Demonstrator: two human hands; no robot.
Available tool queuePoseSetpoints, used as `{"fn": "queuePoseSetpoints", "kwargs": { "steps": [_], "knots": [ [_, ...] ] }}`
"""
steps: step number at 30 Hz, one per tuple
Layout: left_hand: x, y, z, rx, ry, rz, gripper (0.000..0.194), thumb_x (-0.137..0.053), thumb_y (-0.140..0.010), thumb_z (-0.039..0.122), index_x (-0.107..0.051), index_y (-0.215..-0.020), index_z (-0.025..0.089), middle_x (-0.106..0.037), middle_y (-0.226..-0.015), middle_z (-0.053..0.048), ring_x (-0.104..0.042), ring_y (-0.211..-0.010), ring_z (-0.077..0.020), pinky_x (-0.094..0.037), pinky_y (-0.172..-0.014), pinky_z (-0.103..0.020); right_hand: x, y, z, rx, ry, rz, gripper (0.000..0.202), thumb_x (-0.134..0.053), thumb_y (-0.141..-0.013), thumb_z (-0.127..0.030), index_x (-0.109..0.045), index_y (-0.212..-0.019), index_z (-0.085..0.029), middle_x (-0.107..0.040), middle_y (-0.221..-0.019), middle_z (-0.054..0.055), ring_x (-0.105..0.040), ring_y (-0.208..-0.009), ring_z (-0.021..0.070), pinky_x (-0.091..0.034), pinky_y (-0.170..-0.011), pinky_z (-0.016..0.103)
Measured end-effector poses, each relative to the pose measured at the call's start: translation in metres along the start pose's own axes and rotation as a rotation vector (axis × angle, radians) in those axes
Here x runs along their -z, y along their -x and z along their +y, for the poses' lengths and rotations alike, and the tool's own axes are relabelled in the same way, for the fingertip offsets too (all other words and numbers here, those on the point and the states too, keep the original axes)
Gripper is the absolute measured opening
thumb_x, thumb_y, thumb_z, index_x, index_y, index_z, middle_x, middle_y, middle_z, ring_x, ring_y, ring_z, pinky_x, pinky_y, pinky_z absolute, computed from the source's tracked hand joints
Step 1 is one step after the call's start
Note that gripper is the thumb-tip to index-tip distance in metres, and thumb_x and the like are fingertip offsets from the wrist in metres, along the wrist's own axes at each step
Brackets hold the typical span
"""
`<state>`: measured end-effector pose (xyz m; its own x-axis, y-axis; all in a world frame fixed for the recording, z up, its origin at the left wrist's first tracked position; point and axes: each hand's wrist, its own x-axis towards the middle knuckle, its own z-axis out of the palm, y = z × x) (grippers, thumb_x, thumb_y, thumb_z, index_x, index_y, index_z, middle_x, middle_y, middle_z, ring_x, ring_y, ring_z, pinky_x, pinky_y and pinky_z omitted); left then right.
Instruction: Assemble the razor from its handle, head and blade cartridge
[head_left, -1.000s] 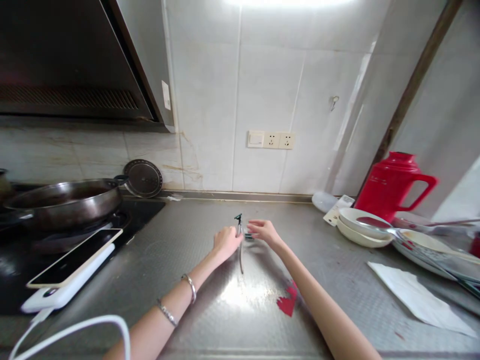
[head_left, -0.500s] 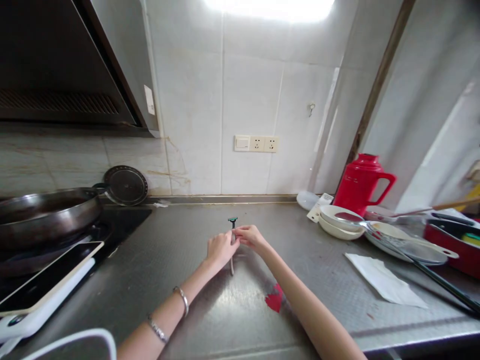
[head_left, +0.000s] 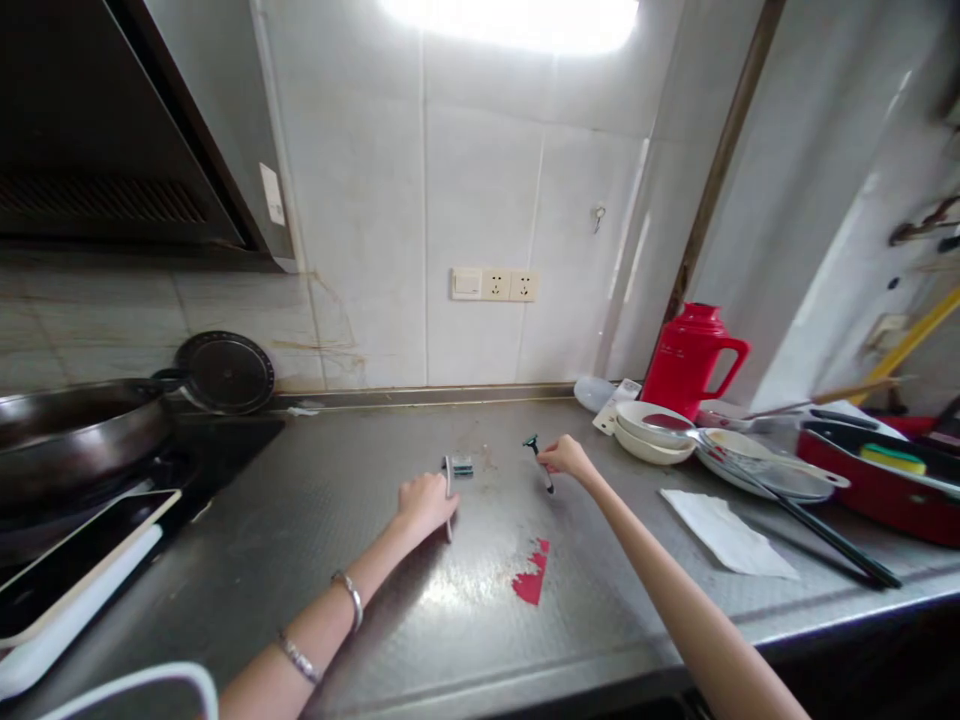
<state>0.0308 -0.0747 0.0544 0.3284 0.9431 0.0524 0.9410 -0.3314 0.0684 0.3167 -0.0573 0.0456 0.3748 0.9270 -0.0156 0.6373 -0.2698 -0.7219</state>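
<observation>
My right hand (head_left: 566, 457), out over the middle of the counter, pinches a razor (head_left: 549, 484) by its slim handle. The dark green head of the razor points up and away from me. Further left, my left hand (head_left: 426, 502) is closed on a thin pale grey strip (head_left: 449, 530) held lengthwise. Just beyond the fingers is a small clear piece with dark green bars (head_left: 463, 466); I cannot tell whether it is joined to the strip. Two silver bracelets circle my left wrist and forearm.
A pan (head_left: 82, 430) on the stove and a tablet-like device (head_left: 82, 570) stand left. To the right are a red thermos (head_left: 690, 360), stacked bowls (head_left: 652, 452), a white napkin (head_left: 724, 533) and a red pot (head_left: 870, 485). A torn red patch (head_left: 533, 578) marks the metal counter.
My hands were together at one razor-like bundle; now they are apart. The right hand has moved right with the razor, while the left keeps the grey strip. The view has shifted slightly right.
</observation>
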Motion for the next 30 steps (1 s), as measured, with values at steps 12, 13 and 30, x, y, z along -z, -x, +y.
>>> {"fn": "queuePoseSetpoints", "kwargs": {
  "steps": [12, 13, 30],
  "knots": [
    [-0.002, 0.002, 0.002, 0.032, 0.049, -0.023, 0.030, -0.044, -0.082, 0.030, -0.067, -0.092, 0.015, -0.067, -0.098, -0.016, -0.063, -0.095, -0.0264, -0.046, -0.077, -0.033, 0.000, -0.005, 0.011, 0.056, 0.273, -0.017, 0.013, -0.060, -0.060, -0.017, -0.065, -0.049, -0.012, -0.060, -0.046, 0.003, -0.061, -0.054, 0.0135, -0.041, -0.049, 0.015],
    [-0.002, 0.002, 0.003, 0.035, 0.053, -0.021, 0.029, -0.044, -0.082, 0.029, -0.067, -0.092, 0.015, -0.067, -0.098, -0.015, -0.063, -0.095, -0.0258, -0.046, -0.078, -0.033, -0.001, -0.005, 0.011, 0.060, 0.283, -0.016, 0.013, -0.060, -0.060, -0.017, -0.066, -0.049, -0.012, -0.061, -0.047, 0.004, -0.062, -0.055, 0.0137, -0.041, -0.049, 0.015],
    [0.008, 0.000, 0.013, -0.032, 0.078, 0.123, 0.034, -0.034, -0.087, 0.030, -0.066, -0.088, 0.016, -0.069, -0.091, -0.013, -0.065, -0.087, -0.0250, -0.046, -0.070, -0.032, -0.013, 0.026, -0.027, 0.222, -0.129, 0.068, 0.014, -0.062, -0.068, -0.021, -0.071, -0.073, -0.010, -0.068, -0.062, 0.006, -0.064, -0.059, 0.0155, -0.047, -0.054, 0.020]
  ]
}}
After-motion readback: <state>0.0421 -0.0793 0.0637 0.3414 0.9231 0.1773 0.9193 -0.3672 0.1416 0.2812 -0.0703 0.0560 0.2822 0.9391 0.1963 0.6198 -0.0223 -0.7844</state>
